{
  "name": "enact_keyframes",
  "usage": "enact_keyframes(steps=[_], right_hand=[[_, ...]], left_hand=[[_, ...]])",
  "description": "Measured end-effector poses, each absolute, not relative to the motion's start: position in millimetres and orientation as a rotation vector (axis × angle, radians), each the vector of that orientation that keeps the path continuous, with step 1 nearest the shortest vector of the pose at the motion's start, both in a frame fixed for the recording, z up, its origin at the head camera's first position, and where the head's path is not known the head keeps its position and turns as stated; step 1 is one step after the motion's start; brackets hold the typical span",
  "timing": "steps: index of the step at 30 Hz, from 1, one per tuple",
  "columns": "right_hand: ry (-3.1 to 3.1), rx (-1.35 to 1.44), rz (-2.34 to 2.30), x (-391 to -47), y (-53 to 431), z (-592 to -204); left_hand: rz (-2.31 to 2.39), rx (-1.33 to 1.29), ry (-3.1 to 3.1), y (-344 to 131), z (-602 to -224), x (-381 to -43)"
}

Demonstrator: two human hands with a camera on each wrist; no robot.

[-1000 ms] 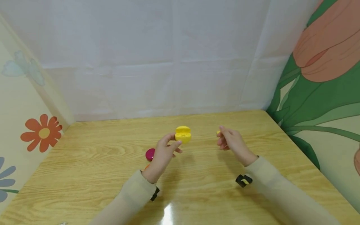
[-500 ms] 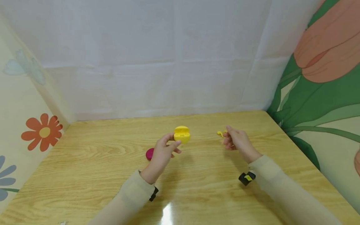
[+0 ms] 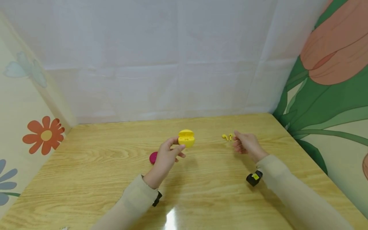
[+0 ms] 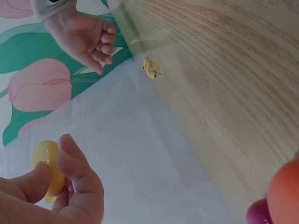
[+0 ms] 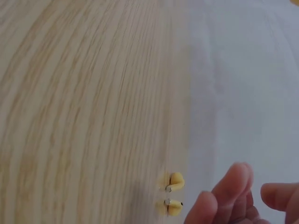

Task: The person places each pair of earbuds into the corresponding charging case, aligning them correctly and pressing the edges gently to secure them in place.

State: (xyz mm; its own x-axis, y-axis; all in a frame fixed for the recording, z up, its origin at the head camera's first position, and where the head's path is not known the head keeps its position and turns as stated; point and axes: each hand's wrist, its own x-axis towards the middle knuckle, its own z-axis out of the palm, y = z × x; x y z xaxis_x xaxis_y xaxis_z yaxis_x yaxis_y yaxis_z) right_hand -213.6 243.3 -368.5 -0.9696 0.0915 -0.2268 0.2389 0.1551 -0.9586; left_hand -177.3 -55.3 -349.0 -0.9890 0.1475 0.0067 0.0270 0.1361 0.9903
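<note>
My left hand [image 3: 169,155] pinches a yellow earbud case [image 3: 186,138], lid up, above the table; its slots face me. From the left wrist view the case [image 4: 52,168] sits between thumb and fingers. Two yellow earbuds [image 3: 227,137] lie side by side on the table, right of the case. Beside them hovers my right hand [image 3: 247,144], fingers loosely bent and holding nothing. Up close in the right wrist view, a gap parts thumb and fingers, with the earbuds [image 5: 175,179] to their left on the wood.
A magenta round object [image 3: 153,157] rests on the wooden table [image 3: 100,179], partly behind my left wrist. An orange rounded object [image 4: 286,191] stands close to it in the left wrist view. A white sheet [image 3: 143,64] hangs behind the table, and painted walls flank it.
My right hand has let go of the yellow earbuds and drawn back to the right, leaving both on the table. The left hand with the case has barely shifted.
</note>
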Motion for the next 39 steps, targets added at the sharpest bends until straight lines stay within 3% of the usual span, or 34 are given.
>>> enact_keyframes(steps=[39], right_hand=[[2.257,0.506,-1.736,-258,252,-385]], left_hand=[[2.006,0.179,2.303,-56,-349,-176]])
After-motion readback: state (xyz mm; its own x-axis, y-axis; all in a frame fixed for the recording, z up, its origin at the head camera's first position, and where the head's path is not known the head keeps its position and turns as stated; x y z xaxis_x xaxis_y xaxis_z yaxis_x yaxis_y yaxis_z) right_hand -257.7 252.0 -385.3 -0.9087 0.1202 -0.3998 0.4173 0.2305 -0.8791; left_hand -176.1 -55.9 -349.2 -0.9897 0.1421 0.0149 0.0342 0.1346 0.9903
